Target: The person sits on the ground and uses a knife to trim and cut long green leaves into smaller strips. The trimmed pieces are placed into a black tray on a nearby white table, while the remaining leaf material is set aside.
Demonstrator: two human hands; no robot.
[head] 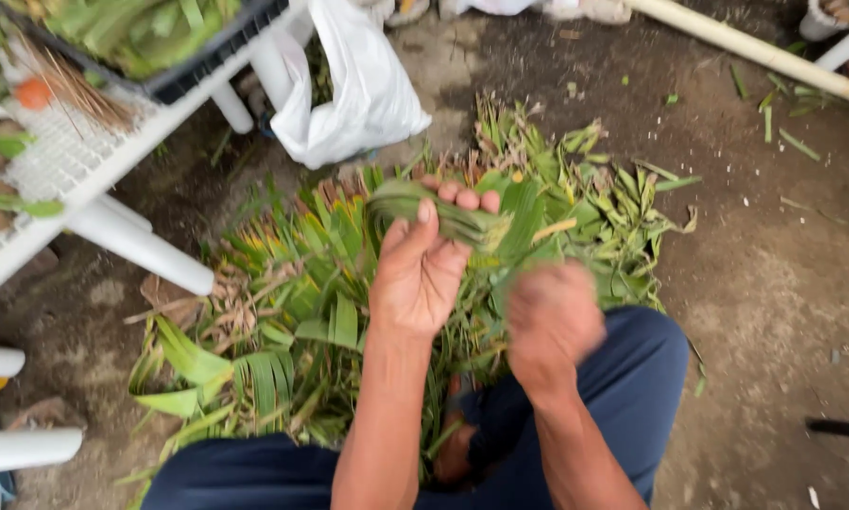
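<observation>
- Evidently a folding or rolling step is in hand: the left hand (422, 269) is closed around a folded green leaf strip (443, 215), thumb on the near side and fingertips curled over the far edge, holding it up above the leaf pile (292, 312).
- The right hand (552, 316) sits just beside and slightly below the left, blurred with motion; whether it is gripping the free end of the strip or simply brushing it, I cannot tell.
- By my reading, the next move calls for the left hand to keep the fold pinched flat while the right steadies or feeds the loose end, since a springy leaf would likely unfold if the pinch slackened.
- Beneath both hands, the pile of cut green and yellowing leaves spreads across the dirt ground (774, 283), and loose blades crowd close under the held strip, so stray tips could catch in the work.
- To the left of the left hand stands a white plastic table (84, 179) with more greenery and an orange ball-like thing (33, 93) on it.
- Beyond the hands hangs a white plastic bag (358, 90); a pale pole (755, 47) lies further off to the right.
</observation>
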